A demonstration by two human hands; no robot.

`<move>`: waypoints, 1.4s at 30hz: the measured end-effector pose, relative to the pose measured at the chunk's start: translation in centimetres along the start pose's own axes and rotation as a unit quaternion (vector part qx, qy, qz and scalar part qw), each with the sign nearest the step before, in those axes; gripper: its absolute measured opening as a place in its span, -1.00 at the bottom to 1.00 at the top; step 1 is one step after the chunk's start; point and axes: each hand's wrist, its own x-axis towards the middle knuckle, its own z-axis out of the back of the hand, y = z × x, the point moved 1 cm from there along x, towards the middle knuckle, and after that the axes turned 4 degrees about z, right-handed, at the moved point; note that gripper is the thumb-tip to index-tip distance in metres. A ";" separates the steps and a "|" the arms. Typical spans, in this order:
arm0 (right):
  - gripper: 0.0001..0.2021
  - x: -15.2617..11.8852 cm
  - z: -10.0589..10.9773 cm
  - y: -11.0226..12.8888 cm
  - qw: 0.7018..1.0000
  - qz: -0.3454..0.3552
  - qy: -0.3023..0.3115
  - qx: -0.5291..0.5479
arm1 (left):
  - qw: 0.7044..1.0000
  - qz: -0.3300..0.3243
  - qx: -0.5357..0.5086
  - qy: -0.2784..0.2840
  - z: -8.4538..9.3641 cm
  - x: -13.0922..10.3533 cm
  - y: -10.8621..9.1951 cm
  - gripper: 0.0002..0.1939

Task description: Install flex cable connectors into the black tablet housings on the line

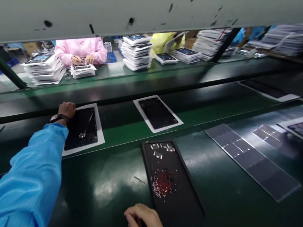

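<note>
1. Blue fabric (37, 172) is seen along the left of the head view; beyond it, the left hand (67, 110) is placed at the upper-left edge of a black panel (82, 126), left of centre; with the fingertips hidden, whether it is gripped cannot be told.
2. At bottom centre, the right hand (151, 226) is held loosely curled; whether anything is held cannot be told.
3. Small red and white parts (162, 184) are scattered on a black tray (185, 193) above it.

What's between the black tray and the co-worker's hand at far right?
A long sheet of dark rectangles and a smaller dark sheet, seen in the head view.
</note>
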 end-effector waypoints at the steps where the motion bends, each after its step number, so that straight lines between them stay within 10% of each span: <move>1: -0.76 0.0 0.0 -0.1 1.000 0.008 0.004 -0.004 | 1.000 -0.001 0.001 -0.010 -0.3 -0.5 -0.6 -0.67; 5: -0.78 -0.1 -0.1 0.0 0.999 0.030 0.021 -0.005 | 0.998 -0.055 0.002 -0.030 -2.4 -3.8 -5.7 -0.77; 14: -0.74 -0.3 -0.6 0.7 0.999 0.013 -0.006 -0.035 | 0.914 -0.395 -0.026 0.090 -8.3 -14.3 -26.1 -0.79; 19: -0.79 -0.2 -0.7 0.4 0.999 0.014 -0.031 -0.019 | 0.911 -0.397 0.009 0.113 -9.8 -14.1 -29.3 -0.69; 26: -0.78 -0.1 -0.6 0.5 0.998 0.040 -0.038 -0.004 | 0.905 -0.410 0.046 0.104 -7.7 -13.6 -27.4 -0.76; 31: -0.78 -0.2 0.3 0.9 0.992 0.061 -0.102 0.034 | 0.899 -0.429 0.038 0.081 -3.2 -16.3 -20.1 -0.79; 38: -0.81 -1.8 5.5 0.0 0.938 0.048 -0.336 0.063 | 0.904 -0.426 -0.021 0.015 1.3 -29.9 -6.1 -0.71; 42: -0.82 -1.2 10.0 -1.3 0.959 0.080 -0.261 -0.080 | 0.915 -0.397 -0.064 -0.039 1.0 -38.0 -2.3 -0.72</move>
